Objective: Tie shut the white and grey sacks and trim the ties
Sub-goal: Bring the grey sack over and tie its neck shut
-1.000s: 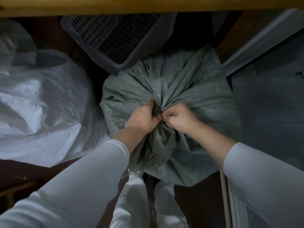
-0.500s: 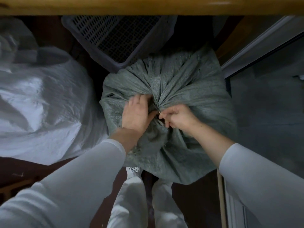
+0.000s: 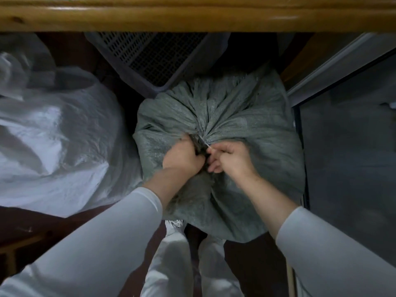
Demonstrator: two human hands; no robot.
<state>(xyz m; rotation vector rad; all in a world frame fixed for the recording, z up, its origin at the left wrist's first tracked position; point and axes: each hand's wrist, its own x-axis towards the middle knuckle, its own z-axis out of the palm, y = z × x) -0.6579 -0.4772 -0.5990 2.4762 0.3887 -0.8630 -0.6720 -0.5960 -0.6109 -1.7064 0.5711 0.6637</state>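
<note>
the grey sack (image 3: 225,116) stands on the dark floor (image 3: 252,264), just in front of a perforated plastic crate (image 3: 154,56). its mouth is gathered into a bunch. the left hand (image 3: 182,157) has its fingers curled tight round that bunched neck. the right hand (image 3: 233,157), touching it, pinches a thin pale tie (image 3: 203,142). the white sack (image 3: 53,136) lies beside the grey one on the left.

Flattened left hand (image 3: 182,156) now clenched on grey sack (image 3: 246,116) neck, right hand (image 3: 232,158) pulling tie (image 3: 203,140) taut
</note>
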